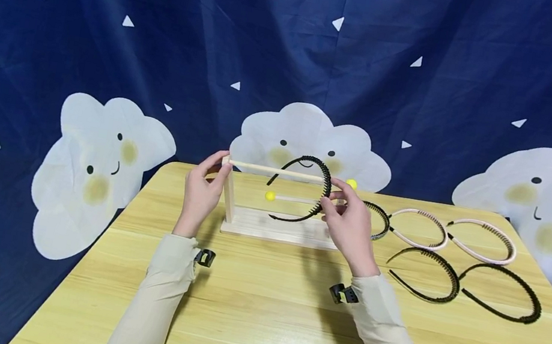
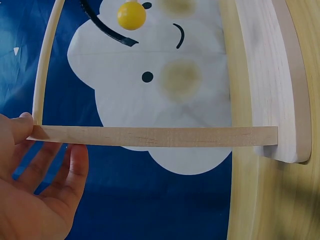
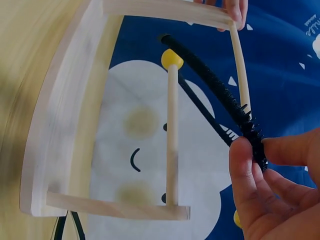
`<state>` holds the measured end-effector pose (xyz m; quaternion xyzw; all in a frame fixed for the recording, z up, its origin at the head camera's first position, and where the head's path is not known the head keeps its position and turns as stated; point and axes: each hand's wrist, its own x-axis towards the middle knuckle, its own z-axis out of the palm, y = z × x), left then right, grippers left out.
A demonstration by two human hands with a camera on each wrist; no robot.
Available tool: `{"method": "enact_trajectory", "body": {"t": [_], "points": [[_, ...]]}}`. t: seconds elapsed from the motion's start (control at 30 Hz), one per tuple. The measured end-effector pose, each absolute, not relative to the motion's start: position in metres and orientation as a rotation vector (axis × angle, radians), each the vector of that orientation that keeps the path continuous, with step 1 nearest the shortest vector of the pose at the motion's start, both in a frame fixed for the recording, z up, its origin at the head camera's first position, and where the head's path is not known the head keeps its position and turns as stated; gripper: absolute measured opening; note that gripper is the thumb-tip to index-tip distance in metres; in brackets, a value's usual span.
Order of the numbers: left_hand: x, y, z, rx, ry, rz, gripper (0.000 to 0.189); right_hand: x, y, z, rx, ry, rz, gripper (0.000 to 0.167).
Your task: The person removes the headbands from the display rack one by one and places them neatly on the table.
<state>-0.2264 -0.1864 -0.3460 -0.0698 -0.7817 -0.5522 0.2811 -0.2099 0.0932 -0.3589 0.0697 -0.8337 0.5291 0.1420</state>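
Note:
A pale wooden rack point(image 1: 276, 234) stands on the table, with two uprights and two level rods. My left hand point(image 1: 202, 193) pinches the top corner of its left upright point(image 2: 160, 136) between thumb and fingers. With thumb and fingertips, my right hand point(image 1: 352, 227) holds a black toothed headband point(image 1: 327, 184) upright, its two ends toward the left. The upper rod point(image 1: 276, 170) crosses the band near its curve and has a yellow ball point(image 1: 352, 183) beyond my right hand. Between the band's ends shows the lower rod's yellow ball point(image 3: 172, 59).
To the right lie several headbands: two pink ones point(image 1: 419, 246) point(image 1: 486, 260) in the back row, two black ones point(image 1: 430, 298) point(image 1: 514, 319) in front. Another dark headband point(image 1: 386, 218) is partly hidden behind my right hand. A blue cloud-printed curtain point(image 1: 297, 48) hangs behind the table point(image 1: 252, 314).

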Motion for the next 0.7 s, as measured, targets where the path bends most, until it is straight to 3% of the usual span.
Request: {"method": "enact_trajectory", "body": {"t": [0.7], "points": [[-0.235, -0.190, -0.355, -0.168, -2.100, -1.487, 0.032, -0.203, 0.128, -0.363, 0.152, -2.358, 1.640, 0.046]]}}
